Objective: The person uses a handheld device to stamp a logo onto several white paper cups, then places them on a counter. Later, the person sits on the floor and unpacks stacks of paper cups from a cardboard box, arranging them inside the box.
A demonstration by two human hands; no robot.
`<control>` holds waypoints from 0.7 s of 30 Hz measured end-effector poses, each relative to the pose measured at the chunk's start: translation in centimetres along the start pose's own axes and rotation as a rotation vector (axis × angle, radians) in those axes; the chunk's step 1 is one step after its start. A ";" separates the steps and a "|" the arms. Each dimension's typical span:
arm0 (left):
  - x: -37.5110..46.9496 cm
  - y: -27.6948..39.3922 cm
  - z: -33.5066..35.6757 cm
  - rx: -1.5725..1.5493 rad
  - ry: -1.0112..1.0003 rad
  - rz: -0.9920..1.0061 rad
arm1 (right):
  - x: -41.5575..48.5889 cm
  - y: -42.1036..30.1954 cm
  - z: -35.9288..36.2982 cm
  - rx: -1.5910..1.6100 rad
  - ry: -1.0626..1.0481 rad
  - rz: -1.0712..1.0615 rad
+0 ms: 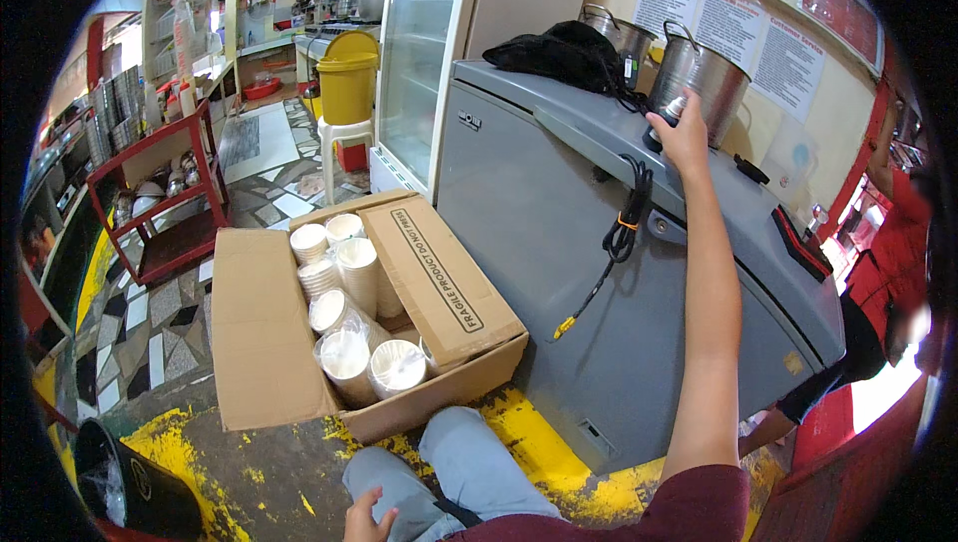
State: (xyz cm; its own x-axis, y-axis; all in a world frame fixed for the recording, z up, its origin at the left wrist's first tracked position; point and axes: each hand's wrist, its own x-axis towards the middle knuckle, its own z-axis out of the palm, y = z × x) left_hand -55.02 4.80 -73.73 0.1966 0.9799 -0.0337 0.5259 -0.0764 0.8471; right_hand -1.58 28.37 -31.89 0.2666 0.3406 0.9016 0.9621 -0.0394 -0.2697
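Observation:
My right hand (685, 130) is stretched out over the grey chest freezer (539, 242), its fingers around a small dark bottle (662, 126) with a light top. Just behind the bottle stands a metal pot (700, 78) with a raised handle. A black cloth item (557, 55) lies to the left on the lid. Near my lap, my left hand (370, 518) is held with its fingers apart and holds nothing. In front of my knees, an open cardboard box (426, 400) contains several plastic-wrapped stacks of white paper cups (358, 265).
A coiled black cable (625, 227) hangs down the freezer's front. At the lower left stands a black bin (142, 478), and farther off are a red metal rack (165, 190) and a yellow bucket (348, 85) on a white stool. Another person in red is at the far right.

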 end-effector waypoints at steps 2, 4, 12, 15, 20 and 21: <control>0.5 0.4 0.1 -0.028 -0.027 -0.080 | 0.2 1.2 0.8 0.034 -0.041 0.031; 2.8 1.0 0.2 0.201 0.016 0.050 | 0.4 2.0 1.4 -0.039 -0.081 0.057; 18.9 0.4 3.6 0.686 0.129 0.291 | 1.4 2.9 2.3 -0.451 0.210 -0.358; 21.3 0.3 3.9 0.817 -0.084 0.075 | 1.4 2.5 1.1 -0.213 0.297 -0.196; 23.2 -0.6 3.0 0.844 -0.077 0.206 | -2.0 -2.2 -1.1 0.154 0.528 -0.531; 23.3 -1.0 2.8 0.809 -0.088 0.223 | -3.5 -3.8 -1.6 0.227 0.461 -0.581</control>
State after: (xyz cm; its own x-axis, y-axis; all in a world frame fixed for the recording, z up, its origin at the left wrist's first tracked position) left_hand -48.61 27.23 -76.85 0.4126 0.9107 0.0193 0.8912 -0.4079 0.1984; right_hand -6.06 25.83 -33.48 -0.2332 -0.1794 0.9558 0.9327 0.2369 0.2720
